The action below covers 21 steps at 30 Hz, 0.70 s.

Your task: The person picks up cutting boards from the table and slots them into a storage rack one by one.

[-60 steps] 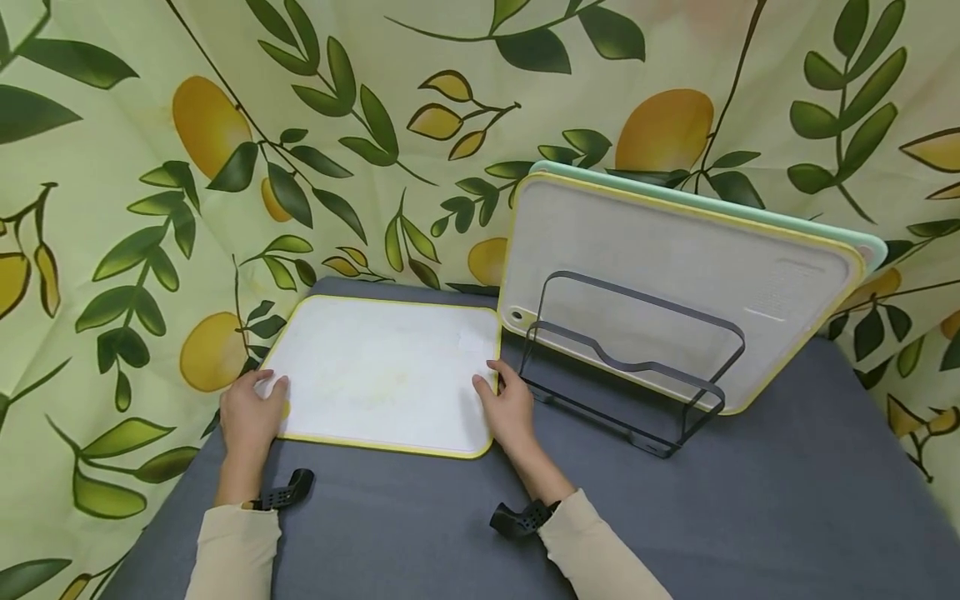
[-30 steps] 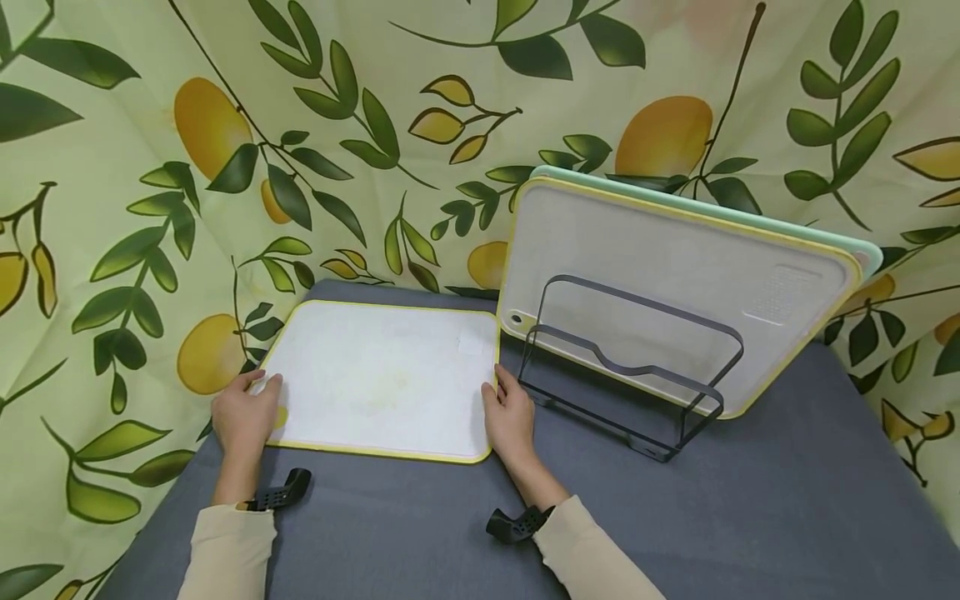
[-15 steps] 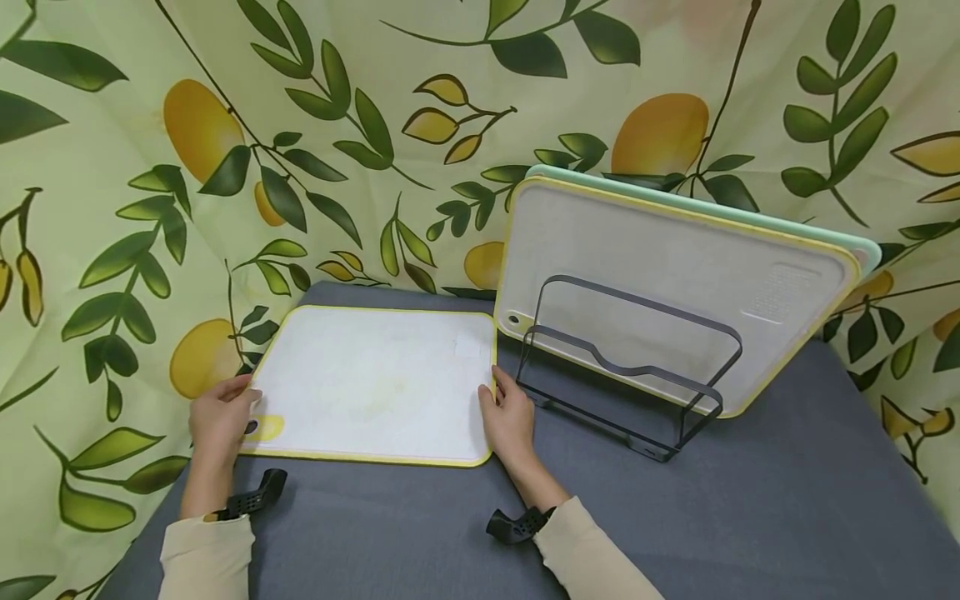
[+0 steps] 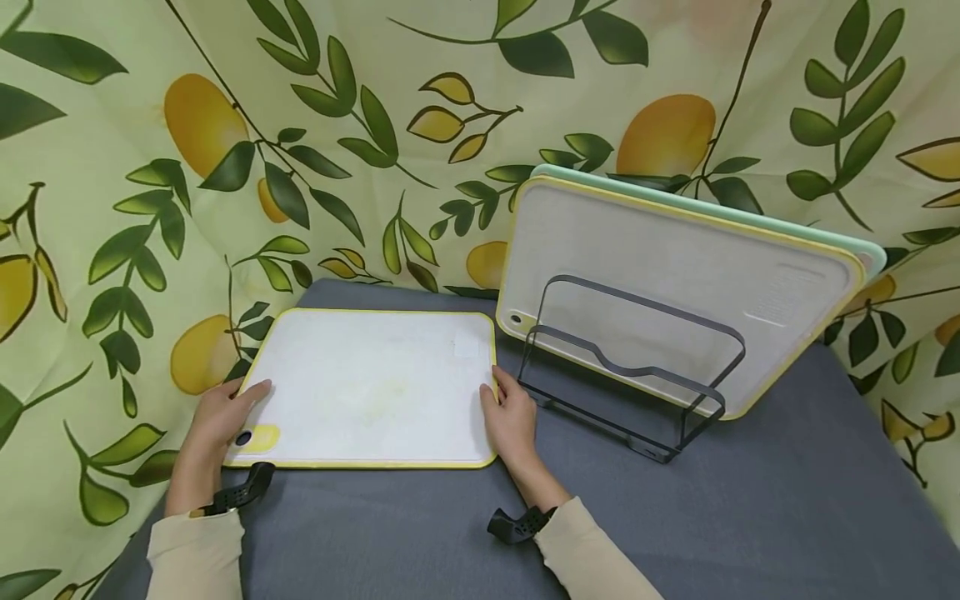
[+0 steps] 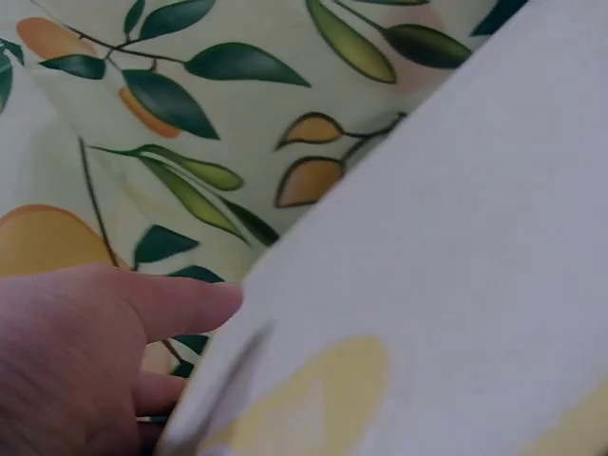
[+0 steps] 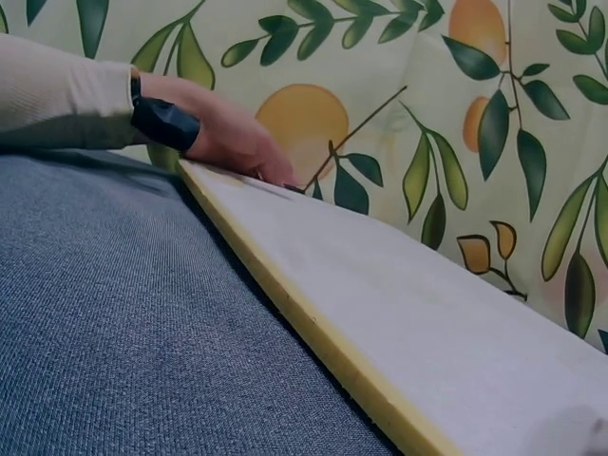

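Note:
A white cutting board (image 4: 360,383) with a yellow rim lies nearly flat at the left of the cloth. Its near left corner has a yellow patch (image 4: 262,438) with a dark hole. My left hand (image 4: 217,417) holds the left edge, thumb at the rim and the other fingers low beside it, partly hidden by the board (image 5: 456,247). On the opposite edge my right hand (image 4: 512,421) grips the board, thumb on top, fingers round the side. In the right wrist view, the left hand (image 6: 233,133) shows at the board's far end.
A dark wire rack (image 4: 637,367) stands to the right, close to my right hand. Leaning in it are a yellow-rimmed board (image 4: 660,250) and a mint-green one (image 4: 720,210) behind. Grey cloth (image 4: 810,483) covers the table; a leaf-and-fruit patterned curtain (image 4: 465,42) hangs behind.
The board has turned slightly and shifted a little toward me and left. My left hand has moved left along with that edge, exposing the yellow corner patch. My right hand keeps its hold.

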Available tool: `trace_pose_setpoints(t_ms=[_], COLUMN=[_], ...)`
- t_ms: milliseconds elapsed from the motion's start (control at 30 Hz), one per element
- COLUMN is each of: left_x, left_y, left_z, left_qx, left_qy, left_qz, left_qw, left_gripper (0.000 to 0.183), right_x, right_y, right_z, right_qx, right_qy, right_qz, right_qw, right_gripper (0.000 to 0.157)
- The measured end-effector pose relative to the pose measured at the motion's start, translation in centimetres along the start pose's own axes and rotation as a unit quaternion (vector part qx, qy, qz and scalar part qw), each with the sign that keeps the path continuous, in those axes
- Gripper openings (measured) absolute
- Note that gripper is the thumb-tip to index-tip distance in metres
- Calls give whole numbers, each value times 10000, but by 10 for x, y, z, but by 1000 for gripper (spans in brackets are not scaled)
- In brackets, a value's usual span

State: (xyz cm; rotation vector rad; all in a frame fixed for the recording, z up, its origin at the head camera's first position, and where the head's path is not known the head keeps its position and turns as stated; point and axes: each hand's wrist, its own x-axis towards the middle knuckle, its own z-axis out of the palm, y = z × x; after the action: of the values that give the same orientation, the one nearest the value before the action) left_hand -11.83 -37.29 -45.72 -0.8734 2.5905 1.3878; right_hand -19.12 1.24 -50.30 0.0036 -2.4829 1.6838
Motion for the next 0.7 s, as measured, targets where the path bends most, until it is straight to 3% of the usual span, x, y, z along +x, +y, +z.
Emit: trace_pose_setpoints(t_ms=[67,167,400,700], left_x=[1,3,6,8], left_y=[-1,-4,-8,-8], left_z=[2,5,8,9], left_qx=[-93,-118,-481,-776], left_qy=[-25,212,735,939], left_qz=[58,78,-291,-436], left_qw=[9999,9997,9957,9916], left_gripper=[86,78,61,53], right_x=[0,0,-1,-2], right_y=[0,0,-1,0], right_z=[0,-1,0,-3], right_qx=[59,122,262,301], right_qy=[-1,-30,-86,-171], right_qz=[-2,29,-35,-10], right_qw=[10000,9999,9996,9994], right_gripper=[40,40,40,40])
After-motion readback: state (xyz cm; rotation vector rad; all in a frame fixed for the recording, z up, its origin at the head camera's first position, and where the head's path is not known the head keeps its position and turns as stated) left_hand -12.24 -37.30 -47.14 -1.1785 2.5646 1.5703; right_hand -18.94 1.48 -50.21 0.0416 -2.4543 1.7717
